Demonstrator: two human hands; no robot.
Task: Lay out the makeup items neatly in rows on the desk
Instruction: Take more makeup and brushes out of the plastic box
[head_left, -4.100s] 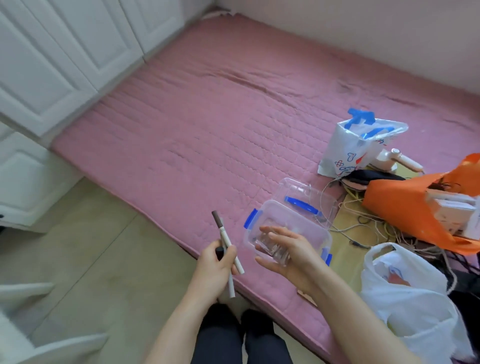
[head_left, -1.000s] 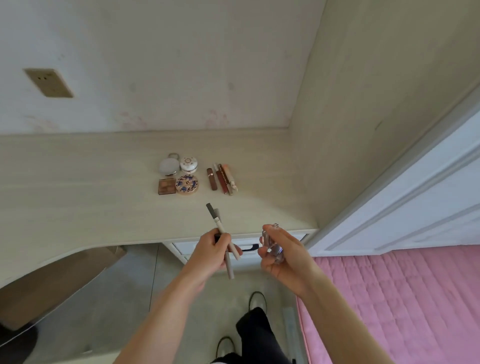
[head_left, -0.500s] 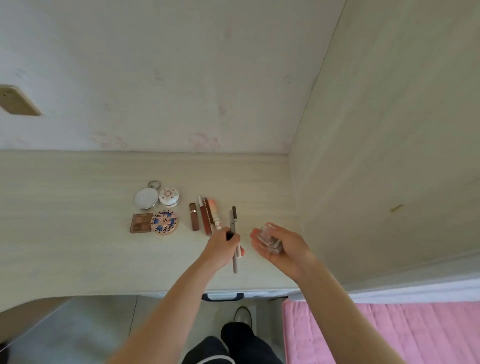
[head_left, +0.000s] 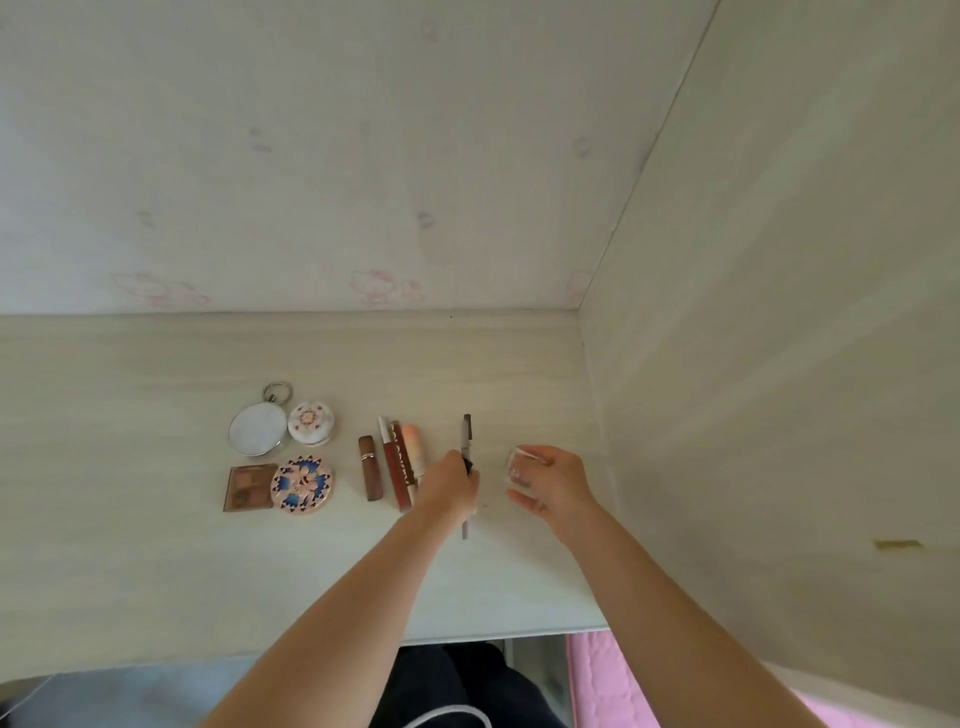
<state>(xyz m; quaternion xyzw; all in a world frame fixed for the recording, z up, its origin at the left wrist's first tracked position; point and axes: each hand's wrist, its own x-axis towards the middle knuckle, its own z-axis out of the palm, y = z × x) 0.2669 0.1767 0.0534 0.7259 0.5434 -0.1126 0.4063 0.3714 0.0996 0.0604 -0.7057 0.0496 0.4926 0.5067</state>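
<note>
On the pale wooden desk (head_left: 156, 571) lie a round mirror compact (head_left: 258, 430), a small white floral pot (head_left: 310, 422), a brown square palette (head_left: 249, 487) and a blue-patterned round compact (head_left: 302, 484). To their right several lip tubes (head_left: 395, 465) lie side by side. My left hand (head_left: 451, 486) grips two slim makeup pencils (head_left: 466, 436) just right of the tubes, low over the desk. My right hand (head_left: 553, 480) holds a small clear glass bottle (head_left: 519, 467) further right.
A wall (head_left: 311, 156) closes the back of the desk and a wooden side panel (head_left: 779, 312) stands close on the right. The desk's front edge (head_left: 467, 642) runs below my arms. A pink mattress (head_left: 597, 675) shows at the lower right.
I turned from the pink bed to the desk. Both hands have reached forward; the pencils have come down beside the lip tubes, and the bottle has moved out over the desk.
</note>
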